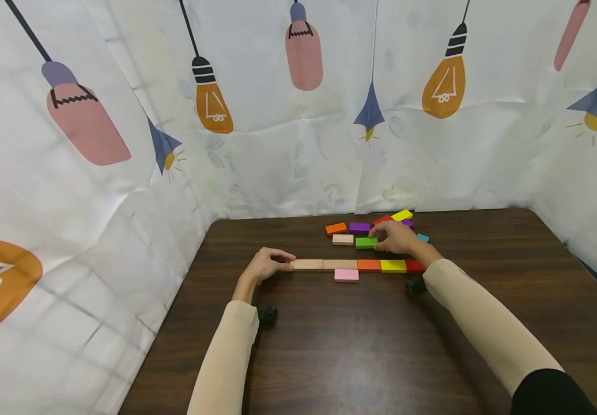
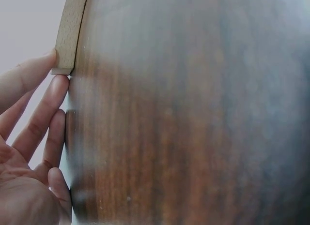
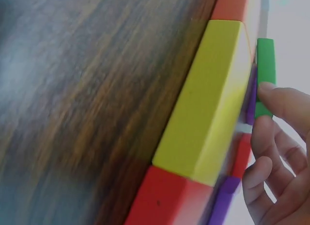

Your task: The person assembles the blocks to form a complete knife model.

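Observation:
A straight row of blocks runs across the table: two plain wooden blocks, then an orange block, a yellow block and a red block. At the row's left end, my left hand touches the end wooden block with its fingertips, fingers extended. Beyond the row, my right hand pinches a green block by its right end; the right wrist view shows the thumb on the green block. A pink block lies just in front of the row.
Behind the row lie loose blocks: an orange one, a plain wooden one, a purple one, a yellow one and a blue one. The brown table meets a patterned curtain at its back edge.

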`<act>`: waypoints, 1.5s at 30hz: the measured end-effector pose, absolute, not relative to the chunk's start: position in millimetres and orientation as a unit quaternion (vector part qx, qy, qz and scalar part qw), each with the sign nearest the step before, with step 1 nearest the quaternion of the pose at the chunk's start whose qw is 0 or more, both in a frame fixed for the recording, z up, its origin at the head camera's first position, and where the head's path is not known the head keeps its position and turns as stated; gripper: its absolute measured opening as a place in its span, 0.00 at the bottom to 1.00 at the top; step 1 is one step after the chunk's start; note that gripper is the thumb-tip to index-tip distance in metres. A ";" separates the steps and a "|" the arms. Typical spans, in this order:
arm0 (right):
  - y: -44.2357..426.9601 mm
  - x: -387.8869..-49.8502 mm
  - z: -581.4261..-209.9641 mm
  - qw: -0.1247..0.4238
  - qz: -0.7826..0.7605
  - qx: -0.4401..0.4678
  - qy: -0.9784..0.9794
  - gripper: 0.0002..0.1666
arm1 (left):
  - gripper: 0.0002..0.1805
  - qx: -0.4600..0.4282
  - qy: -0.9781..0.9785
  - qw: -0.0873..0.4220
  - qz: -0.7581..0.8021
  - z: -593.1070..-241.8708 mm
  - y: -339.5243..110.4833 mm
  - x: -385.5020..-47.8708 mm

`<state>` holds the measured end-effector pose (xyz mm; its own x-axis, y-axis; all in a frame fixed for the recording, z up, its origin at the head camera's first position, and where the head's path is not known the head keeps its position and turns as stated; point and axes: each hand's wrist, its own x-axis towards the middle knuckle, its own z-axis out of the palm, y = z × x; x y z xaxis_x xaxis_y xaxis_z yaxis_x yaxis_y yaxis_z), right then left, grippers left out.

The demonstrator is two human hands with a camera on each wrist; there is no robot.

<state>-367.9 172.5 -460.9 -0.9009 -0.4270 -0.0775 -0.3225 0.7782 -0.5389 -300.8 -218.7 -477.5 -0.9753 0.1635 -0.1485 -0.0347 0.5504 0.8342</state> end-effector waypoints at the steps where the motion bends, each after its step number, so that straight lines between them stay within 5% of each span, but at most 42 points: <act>1: 173.9 -365.5 -459.2 0.096 -0.269 -0.202 0.937 0.18 | 0.11 0.036 0.875 0.106 0.472 -477.8 -218.5 -300.7; 15: 197.6 -320.6 -439.5 0.039 -0.274 -0.268 0.923 0.18 | 0.12 0.036 0.876 0.106 0.469 -479.5 -218.5 -302.1; 28: 215.6 -276.6 -456.3 0.053 -0.264 -0.281 0.921 0.18 | 0.12 0.035 0.878 0.105 0.466 -480.0 -219.2 -302.6; 45: 207.6 -268.4 -467.5 0.088 -0.252 -0.257 0.929 0.15 | 0.12 0.030 0.875 0.104 0.472 -481.2 -219.1 -303.2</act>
